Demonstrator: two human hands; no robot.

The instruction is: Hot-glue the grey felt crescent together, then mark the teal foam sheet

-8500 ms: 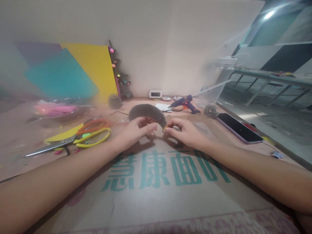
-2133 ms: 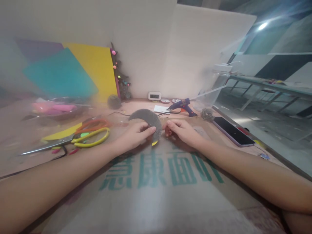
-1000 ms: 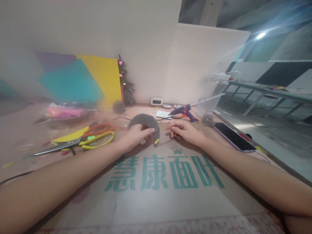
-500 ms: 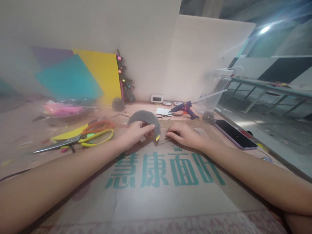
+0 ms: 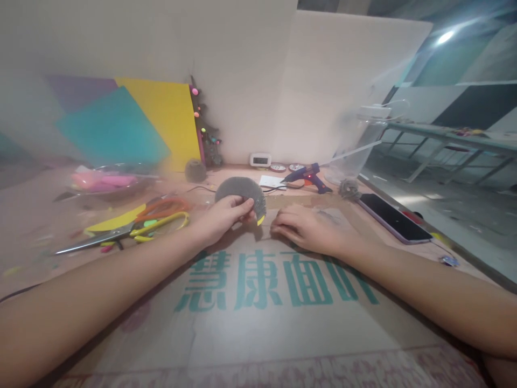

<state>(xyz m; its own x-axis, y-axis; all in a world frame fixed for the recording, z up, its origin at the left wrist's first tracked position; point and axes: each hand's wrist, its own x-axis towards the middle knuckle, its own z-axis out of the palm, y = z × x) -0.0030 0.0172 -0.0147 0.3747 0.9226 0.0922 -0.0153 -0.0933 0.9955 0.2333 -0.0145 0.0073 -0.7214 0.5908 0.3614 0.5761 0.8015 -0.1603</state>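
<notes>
My left grip pinches the yellow-tipped grey curved piece, left of the glue gun and nearer me; I can't tell whether my curled right grip holds anything.

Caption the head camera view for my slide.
Left hand holding a curved, yellow-tipped gray piece, right hand beside it, glue gun behind.

The left hand hides (partly) the grey crescent.

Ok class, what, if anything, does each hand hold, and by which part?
Left hand: curved grey piece, held by the inner side of its curve, near the yellow tip. Right hand: cannot be told.
</notes>
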